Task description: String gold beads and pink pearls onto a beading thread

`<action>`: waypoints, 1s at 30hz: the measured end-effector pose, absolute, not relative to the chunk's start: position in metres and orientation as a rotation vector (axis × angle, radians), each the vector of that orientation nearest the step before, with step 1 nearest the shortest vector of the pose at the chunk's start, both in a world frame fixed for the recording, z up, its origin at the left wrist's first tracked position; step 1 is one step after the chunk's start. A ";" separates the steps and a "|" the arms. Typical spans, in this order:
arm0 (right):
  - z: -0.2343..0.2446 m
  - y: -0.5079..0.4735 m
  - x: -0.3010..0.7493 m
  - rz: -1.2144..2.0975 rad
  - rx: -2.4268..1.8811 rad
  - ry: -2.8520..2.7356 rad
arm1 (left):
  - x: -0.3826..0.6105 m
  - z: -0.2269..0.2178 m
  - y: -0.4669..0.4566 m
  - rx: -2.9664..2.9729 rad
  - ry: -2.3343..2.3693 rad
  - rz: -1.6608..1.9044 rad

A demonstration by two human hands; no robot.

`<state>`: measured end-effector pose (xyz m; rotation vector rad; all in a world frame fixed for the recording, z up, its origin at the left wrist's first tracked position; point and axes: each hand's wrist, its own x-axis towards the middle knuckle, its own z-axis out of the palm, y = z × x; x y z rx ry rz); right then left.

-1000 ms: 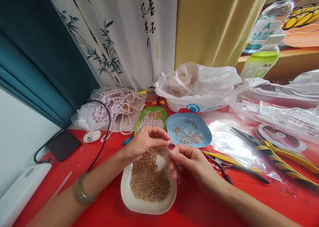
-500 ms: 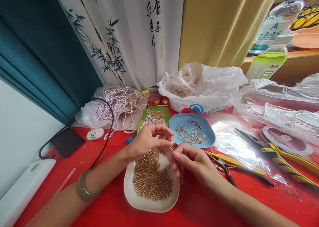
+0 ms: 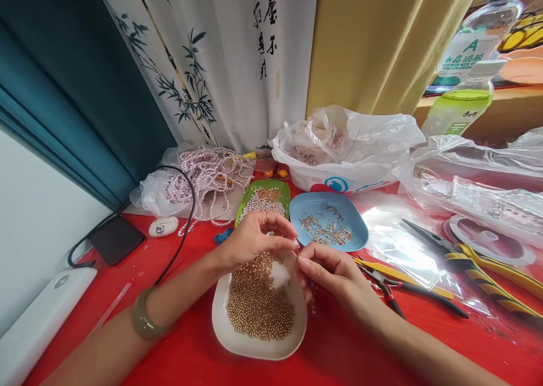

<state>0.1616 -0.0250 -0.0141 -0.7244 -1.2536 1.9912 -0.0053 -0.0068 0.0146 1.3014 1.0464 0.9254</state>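
Observation:
Above the white tray (image 3: 258, 349) of small gold beads (image 3: 261, 304), both hands meet with fingertips close together. Thumb and fingers of my left hand (image 3: 265, 236) are closed in a pinch on a small pale bead (image 3: 296, 243) at their tips. My right hand (image 3: 328, 267), to its right, pinches a thin strand between thumb and forefinger; whether it is thread or wire I cannot tell. A few tiny beads hang below the right fingers (image 3: 313, 304). Behind the hands are a green tray (image 3: 240, 208) of pearl and gold beads and a blue tray (image 3: 360, 228) of metal pins.
Pliers with yellow-black handles (image 3: 483, 278), smaller pliers (image 3: 432, 298) and a clear spool (image 3: 492, 239) lie at right. Plastic bags (image 3: 348, 148) stand at the back. Pearl strands (image 3: 203, 177), a black cable (image 3: 193, 199) and a phone (image 3: 116, 240) are at left.
The whole view has shifted slightly. Both hands keep their pinches over the tray, with only a small shift of the fingertips.

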 end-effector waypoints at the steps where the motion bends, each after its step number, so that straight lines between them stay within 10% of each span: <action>1: -0.014 -0.025 0.162 1.997 -0.721 -1.257 | -0.005 0.015 -0.007 1.319 1.051 0.915; 30: -0.012 -0.023 0.163 1.914 -0.767 -1.315 | -0.005 0.012 -0.011 1.366 0.926 0.886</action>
